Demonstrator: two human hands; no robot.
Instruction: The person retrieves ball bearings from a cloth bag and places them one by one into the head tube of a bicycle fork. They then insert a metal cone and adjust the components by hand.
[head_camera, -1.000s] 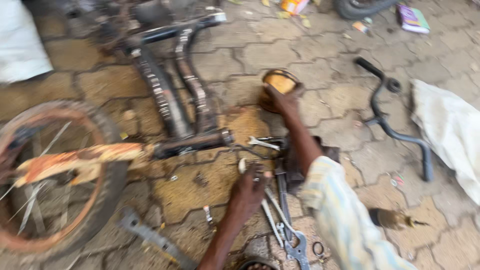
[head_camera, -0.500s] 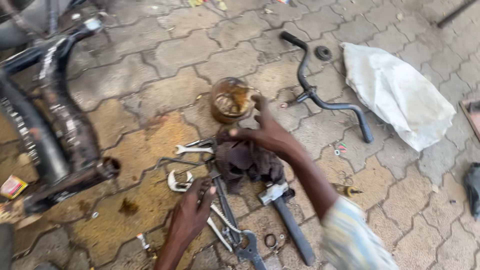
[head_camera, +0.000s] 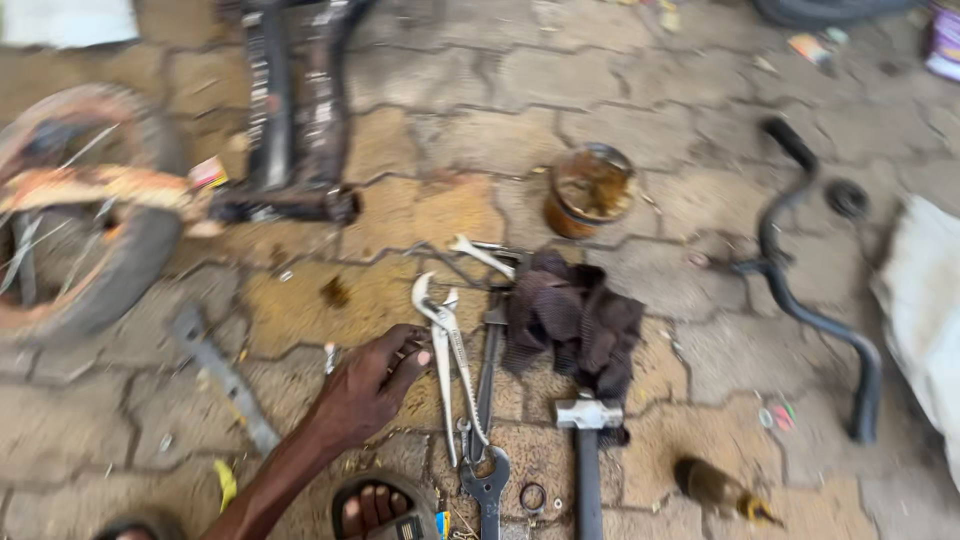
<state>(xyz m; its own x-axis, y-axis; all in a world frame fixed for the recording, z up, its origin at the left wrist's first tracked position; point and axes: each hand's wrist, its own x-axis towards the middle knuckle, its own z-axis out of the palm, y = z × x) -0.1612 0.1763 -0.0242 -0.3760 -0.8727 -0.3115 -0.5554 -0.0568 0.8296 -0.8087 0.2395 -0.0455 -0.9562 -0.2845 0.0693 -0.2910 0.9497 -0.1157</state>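
The left hand (head_camera: 372, 388) is being laid on the paved floor (head_camera: 700, 100) among scattered tools, its grip loosely open, the fingers (head_camera: 410, 358) half curled and nothing being held. The pliers (head_camera: 447, 345) are lying just beside the fingertips, jaws pointing away from the person, with a dark spanner (head_camera: 488, 400) alongside; whether the pliers are actually being touched cannot be told through the blur. The step in hand is judged to be a reach into the tool pile, and a grasp of the pliers would call for the fingers being slid across and closed round the handles without the spanner being snagged. A dark rag (head_camera: 575, 320) is being left bunched over the upper ends of some tools (what it covers is hidden), and a hammer (head_camera: 588, 440) is lying below it, its handle cut off by the bottom edge. The right hand is not being shown. A rusty tin (head_camera: 590, 190) is standing well apart, its contents hard to make out.
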